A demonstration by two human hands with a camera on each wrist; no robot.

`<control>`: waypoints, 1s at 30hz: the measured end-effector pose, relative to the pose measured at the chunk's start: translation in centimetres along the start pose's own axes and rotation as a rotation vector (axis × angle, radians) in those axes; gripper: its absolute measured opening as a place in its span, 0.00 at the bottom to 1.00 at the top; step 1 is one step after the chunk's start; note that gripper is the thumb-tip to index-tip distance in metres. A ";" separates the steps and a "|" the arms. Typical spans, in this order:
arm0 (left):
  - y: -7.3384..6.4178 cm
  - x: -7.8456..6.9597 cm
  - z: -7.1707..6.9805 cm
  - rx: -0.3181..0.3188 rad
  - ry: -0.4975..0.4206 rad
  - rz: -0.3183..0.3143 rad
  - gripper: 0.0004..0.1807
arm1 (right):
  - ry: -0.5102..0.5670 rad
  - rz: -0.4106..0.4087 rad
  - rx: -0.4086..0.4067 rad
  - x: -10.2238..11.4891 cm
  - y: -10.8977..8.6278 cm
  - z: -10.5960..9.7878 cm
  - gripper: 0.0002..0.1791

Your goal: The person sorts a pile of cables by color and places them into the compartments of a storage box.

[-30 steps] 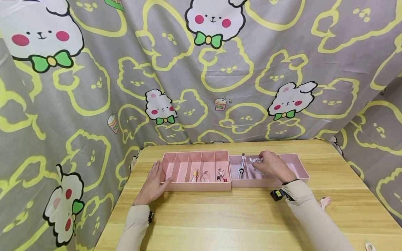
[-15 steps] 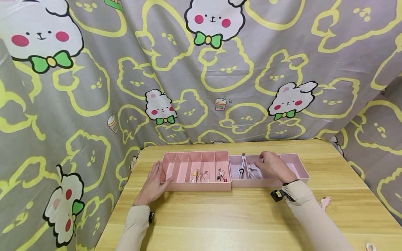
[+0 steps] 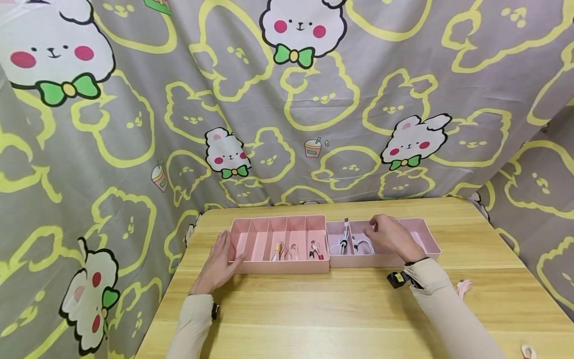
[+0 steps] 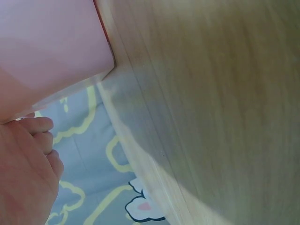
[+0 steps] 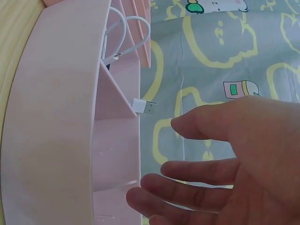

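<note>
Two shallow divided trays stand end to end on a wood-grain table (image 3: pixel 291 319) in the lower middle of the head view: a salmon-pink tray (image 3: pixel 282 267) and, touching its right end, a paler lilac-pink tray (image 3: pixel 365 262). The person's left hand (image 3: pixel 218 262) rests against the pink tray's left end, clasping nothing, its thumb near the front corner. Their right hand (image 3: pixel 391 238) is over the lilac tray, released: the right wrist view shows its fingers spread and relaxed with nothing between them.

A coiled white cable (image 3: pixel 364 246) lies in the lilac tray just left of that hand; in the next compartment to the left, a dark-banded cable (image 3: pixel 344 238) leans with its metal plug up. The pink tray holds three more bundles (one yellowish, one pale, one with red and black ends) in its right-hand compartments. A pink cable (image 3: pixel 464 287) lies on the table at lower right, and a small white loop (image 3: pixel 528 352) near the bottom corner.

Behind, the grey curtain (image 3: pixel 269 114) carries printed rabbits and a cup with a green label (image 3: pixel 312 152). The yellow mark on the black wrist device (image 3: pixel 396 279) is too small to read.
</note>
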State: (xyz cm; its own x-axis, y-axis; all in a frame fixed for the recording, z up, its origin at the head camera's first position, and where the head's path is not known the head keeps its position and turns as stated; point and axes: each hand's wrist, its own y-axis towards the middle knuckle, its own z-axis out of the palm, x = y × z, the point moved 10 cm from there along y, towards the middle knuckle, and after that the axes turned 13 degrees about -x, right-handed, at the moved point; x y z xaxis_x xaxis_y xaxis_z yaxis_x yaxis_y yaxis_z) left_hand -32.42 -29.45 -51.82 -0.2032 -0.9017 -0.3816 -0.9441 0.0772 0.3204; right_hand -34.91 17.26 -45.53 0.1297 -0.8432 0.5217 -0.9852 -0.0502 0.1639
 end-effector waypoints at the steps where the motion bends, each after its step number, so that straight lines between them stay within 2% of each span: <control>1: 0.0 0.0 0.0 -0.006 0.000 0.004 0.52 | -0.002 -0.005 -0.007 0.0 0.0 -0.1 0.23; 6: 0.0 -0.1 -0.2 -0.024 -0.012 0.008 0.51 | 0.015 -0.017 -0.029 0.0 -0.5 -0.8 0.24; 12: 0.2 0.0 0.2 0.006 -0.003 -0.004 0.52 | 0.070 -0.001 -0.046 -0.8 -1.5 -1.6 0.24; 16: 0.1 0.1 0.3 0.005 0.000 -0.001 0.52 | 0.114 -0.032 -0.071 -1.2 -2.2 -2.3 0.20; 23: 0.1 0.2 0.5 0.013 -0.012 -0.008 0.53 | 0.122 -0.104 -0.136 -1.7 -3.7 -4.4 0.11; 26: 0.1 0.2 0.6 0.017 -0.014 -0.004 0.53 | 0.126 -0.113 -0.156 -2.1 -4.2 -5.2 0.06; 30: 0.2 0.3 0.3 0.003 -0.008 0.004 0.52 | 0.110 -0.088 -0.156 -3.1 -4.7 -5.6 0.08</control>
State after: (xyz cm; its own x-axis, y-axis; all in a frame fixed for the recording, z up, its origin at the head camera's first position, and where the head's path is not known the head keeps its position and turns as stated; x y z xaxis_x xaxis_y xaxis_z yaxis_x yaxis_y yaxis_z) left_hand -32.77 -29.62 -52.16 -0.2091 -0.8981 -0.3870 -0.9440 0.0821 0.3197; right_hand -30.06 23.07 -43.19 0.2343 -0.7752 0.5866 -0.9413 -0.0301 0.3362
